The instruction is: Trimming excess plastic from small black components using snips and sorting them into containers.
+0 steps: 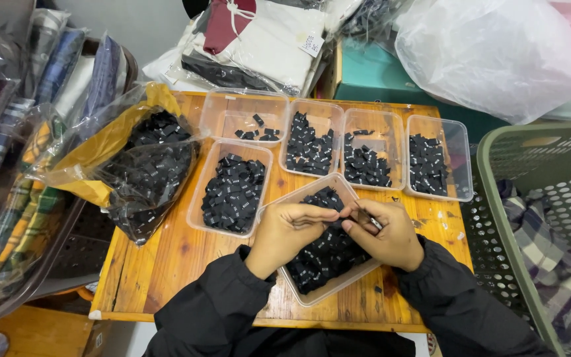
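- Head view: our left hand [287, 233] and right hand [383, 233] pinch one small black label [363, 217] between closed fingertips.
- Both hover over the near clear tub [312, 299] of labels.

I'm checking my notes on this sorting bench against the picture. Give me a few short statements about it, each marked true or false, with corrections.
1. Both hands are over a clear tub of black labels. True: the left hand and right hand meet above the nearest tub.
2. The right hand is empty. False: its fingers pinch a small dark label.
3. All the tubs are equally full. False: the back left tub holds only a few labels.
4. A plastic bag of black labels lies left of the tubs. True.
5. The basket on the right is red. False: it is green.
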